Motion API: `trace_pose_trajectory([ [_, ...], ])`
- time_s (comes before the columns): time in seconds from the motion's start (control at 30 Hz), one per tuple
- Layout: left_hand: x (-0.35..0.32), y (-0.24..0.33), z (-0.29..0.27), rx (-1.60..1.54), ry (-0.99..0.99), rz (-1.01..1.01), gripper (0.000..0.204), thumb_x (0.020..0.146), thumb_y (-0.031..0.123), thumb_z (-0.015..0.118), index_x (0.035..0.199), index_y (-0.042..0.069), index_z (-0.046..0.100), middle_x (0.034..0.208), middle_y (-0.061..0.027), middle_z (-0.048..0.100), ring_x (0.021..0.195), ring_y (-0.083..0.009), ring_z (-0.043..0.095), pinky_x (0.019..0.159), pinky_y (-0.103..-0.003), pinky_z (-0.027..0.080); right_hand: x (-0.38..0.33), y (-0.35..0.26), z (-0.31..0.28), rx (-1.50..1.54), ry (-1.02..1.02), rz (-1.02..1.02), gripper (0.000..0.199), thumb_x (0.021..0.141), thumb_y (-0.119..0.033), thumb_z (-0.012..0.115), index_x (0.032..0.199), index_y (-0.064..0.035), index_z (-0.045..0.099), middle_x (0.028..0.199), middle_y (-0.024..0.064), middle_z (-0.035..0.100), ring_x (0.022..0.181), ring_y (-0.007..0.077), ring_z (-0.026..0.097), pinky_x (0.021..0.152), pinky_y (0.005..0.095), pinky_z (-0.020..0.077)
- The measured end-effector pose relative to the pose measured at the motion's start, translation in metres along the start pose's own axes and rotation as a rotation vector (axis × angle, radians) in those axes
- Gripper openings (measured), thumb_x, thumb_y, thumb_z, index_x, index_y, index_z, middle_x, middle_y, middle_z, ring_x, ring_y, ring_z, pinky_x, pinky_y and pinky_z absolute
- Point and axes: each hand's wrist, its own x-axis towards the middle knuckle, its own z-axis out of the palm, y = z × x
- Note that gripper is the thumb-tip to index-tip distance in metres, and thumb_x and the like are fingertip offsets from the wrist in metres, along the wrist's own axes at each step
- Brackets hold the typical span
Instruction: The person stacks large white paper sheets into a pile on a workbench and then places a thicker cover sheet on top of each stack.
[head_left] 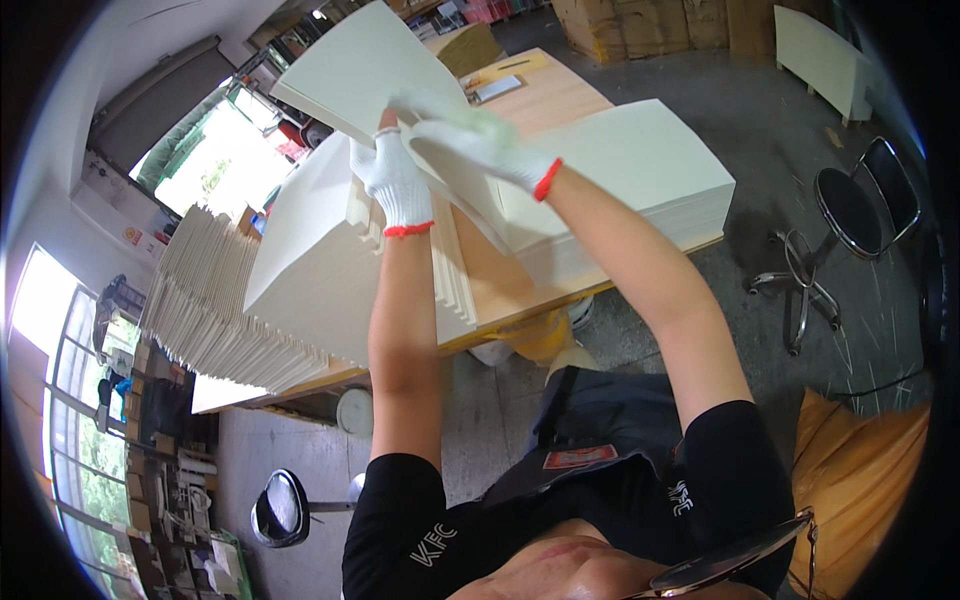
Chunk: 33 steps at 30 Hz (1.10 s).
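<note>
Both my hands wear white knit gloves with red cuffs. My left hand grips the near edge of a large cream paper sheet that is lifted and tilted up over the wooden table. My right hand lies blurred across the same sheet's lower edge, fingers spread on it. Below my left hand stands a thick stack of cream sheets. Under my right forearm lies another thick stack.
A long fanned pile of sheets runs along the table's left side. A black swivel chair stands on the grey floor at right, a black stool at lower left. Cardboard boxes sit at the back, an orange sack at right.
</note>
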Motion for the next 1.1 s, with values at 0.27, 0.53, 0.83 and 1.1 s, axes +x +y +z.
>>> trace_pose_trajectory([
  [0.27, 0.003, -0.002, -0.007, -0.054, 0.105, 0.028, 0.027, 0.094, 0.005, 0.062, 0.12, -0.005, 0.063, 0.107, -0.0097, 0.068, 0.089, -0.0172, 0.063, 0.077, -0.03, 0.051, -0.089, -0.039, -0.015, -0.878, -0.896, 0.652, 0.094, 0.077, -0.065, 0.069, 0.146, -0.0047, 0.045, 0.14, 0.0161, 0.052, 0.138, 0.0323, 0.043, 0.115, 0.0477, 0.0315],
  [0.53, 0.026, -0.01, -0.015, -0.069, 0.089, -0.07, 0.029, 0.094, 0.006, 0.063, 0.122, -0.005, 0.062, 0.109, -0.0103, 0.069, 0.092, -0.0184, 0.064, 0.08, -0.03, 0.051, -0.125, -0.035, 0.008, -1.053, -0.748, 0.578, 0.11, 0.073, -0.069, 0.072, 0.153, -0.0042, 0.035, 0.148, 0.0154, 0.043, 0.141, 0.0338, 0.034, 0.116, 0.057, 0.0225],
  [0.83, 0.017, 0.007, 0.014, -0.119, 0.181, 0.154, 0.028, 0.096, 0.01, 0.064, 0.122, -0.002, 0.062, 0.106, -0.008, 0.069, 0.093, -0.0159, 0.061, 0.084, -0.031, 0.049, -0.107, -0.018, 0.041, -0.489, 0.104, 0.313, 0.089, 0.086, -0.03, 0.074, 0.158, -0.0085, 0.027, 0.156, 0.0214, 0.039, 0.14, 0.04, 0.042, 0.114, 0.0452, 0.0384],
  [1.1, -0.02, 0.091, 0.065, 0.086, -0.127, 0.236, 0.074, 0.087, 0.016, 0.075, 0.151, 0.005, 0.04, 0.119, -0.0151, 0.067, 0.109, -0.0239, 0.063, 0.096, -0.035, 0.051, -0.087, -0.01, -0.01, -0.283, 0.436, -0.136, 0.058, 0.098, 0.0, 0.054, 0.154, -0.0055, 0.038, 0.144, 0.0159, 0.055, 0.124, 0.0246, 0.059, 0.102, 0.0371, 0.0488],
])
